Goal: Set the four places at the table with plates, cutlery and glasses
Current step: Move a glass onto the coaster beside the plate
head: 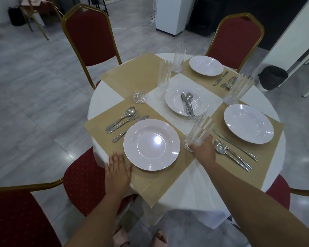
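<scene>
Now right hand [203,148] grips a tilted glass [200,131], rim leaning away; left hand [118,168] lies flat

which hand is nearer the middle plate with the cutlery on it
Right. The right hand, gripping a glass, is just this side of that plate; the left hand rests flat farther back and to the left.

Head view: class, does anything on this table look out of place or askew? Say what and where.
The middle plate sits at the table's centre rather than at any place, with cutlery lying on it instead of beside it. The far-left placemat has no plate or cutlery, so that place looks unfinished.
</scene>
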Motion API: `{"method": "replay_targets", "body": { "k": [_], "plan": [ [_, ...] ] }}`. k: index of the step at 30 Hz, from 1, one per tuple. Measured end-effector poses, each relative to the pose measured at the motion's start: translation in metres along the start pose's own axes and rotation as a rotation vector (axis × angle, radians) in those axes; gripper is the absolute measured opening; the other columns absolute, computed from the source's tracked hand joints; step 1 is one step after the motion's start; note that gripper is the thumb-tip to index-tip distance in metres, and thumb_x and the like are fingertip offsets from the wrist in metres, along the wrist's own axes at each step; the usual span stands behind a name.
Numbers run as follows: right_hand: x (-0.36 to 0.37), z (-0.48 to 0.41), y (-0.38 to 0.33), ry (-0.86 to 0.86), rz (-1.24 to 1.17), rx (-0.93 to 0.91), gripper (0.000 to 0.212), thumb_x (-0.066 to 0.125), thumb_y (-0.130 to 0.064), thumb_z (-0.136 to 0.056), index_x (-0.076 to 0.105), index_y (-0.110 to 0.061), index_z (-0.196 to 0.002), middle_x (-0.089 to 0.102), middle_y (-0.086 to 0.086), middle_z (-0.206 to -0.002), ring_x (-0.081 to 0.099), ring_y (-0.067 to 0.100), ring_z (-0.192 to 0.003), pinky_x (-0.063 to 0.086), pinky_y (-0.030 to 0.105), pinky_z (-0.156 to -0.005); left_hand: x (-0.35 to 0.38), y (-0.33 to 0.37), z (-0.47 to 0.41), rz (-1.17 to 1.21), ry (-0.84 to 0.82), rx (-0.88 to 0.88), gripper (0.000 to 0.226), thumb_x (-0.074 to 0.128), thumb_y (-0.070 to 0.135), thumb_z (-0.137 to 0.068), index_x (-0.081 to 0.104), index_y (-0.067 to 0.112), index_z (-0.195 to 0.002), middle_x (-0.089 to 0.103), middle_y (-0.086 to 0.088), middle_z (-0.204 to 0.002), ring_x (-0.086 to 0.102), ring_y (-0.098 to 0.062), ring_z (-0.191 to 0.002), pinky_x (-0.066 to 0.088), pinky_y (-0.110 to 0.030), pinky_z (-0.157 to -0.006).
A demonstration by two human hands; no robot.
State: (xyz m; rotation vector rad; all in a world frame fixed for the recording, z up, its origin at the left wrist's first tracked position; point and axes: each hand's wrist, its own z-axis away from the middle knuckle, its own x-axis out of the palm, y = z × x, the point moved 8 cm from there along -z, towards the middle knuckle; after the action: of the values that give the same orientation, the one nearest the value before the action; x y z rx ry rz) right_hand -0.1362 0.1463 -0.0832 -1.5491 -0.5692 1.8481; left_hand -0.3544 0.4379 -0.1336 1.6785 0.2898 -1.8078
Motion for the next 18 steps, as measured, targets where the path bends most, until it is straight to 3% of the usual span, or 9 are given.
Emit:
{"method": "replay_targets", "body": {
  "k": [6, 18],
  "plan": [
    [-0.0019, -0.0006, -0.0016, 0.007, 0.043, -0.009, 0.07, 0.08, -0.03, -0.074, 0.036, -0.01, -0.124, 0.062, 0.016, -0.114, 0.061, 0.035, -0.103, 0.05, 0.039, -0.083, -0.0003, -0.0005, -0.0002, -0.012, -0.001, -0.003, 0.074, -0.003, 0.052, -0.092, 0.003, 0.012, -0.154, 0.0, -0.009, -0.162, -0.007, -0.024, -0.15, -0.001, -0.044, -0.122],
    [-0.0051, 0.0031, -0.0039, 0.029, 0.084, -0.014, 0.075, 0.082, -0.037, -0.072, 0.036, -0.01, -0.125, 0.062, 0.016, -0.116, 0.058, 0.037, -0.11, 0.049, 0.042, -0.084, 0.0014, -0.0008, 0.0002, -0.038, -0.017, -0.01, 0.066, 0.008, 0.048, -0.099, 0.005, 0.012, -0.154, 0.0, -0.01, -0.162, -0.006, -0.025, -0.15, 0.0, -0.045, -0.122]
  ]
}}
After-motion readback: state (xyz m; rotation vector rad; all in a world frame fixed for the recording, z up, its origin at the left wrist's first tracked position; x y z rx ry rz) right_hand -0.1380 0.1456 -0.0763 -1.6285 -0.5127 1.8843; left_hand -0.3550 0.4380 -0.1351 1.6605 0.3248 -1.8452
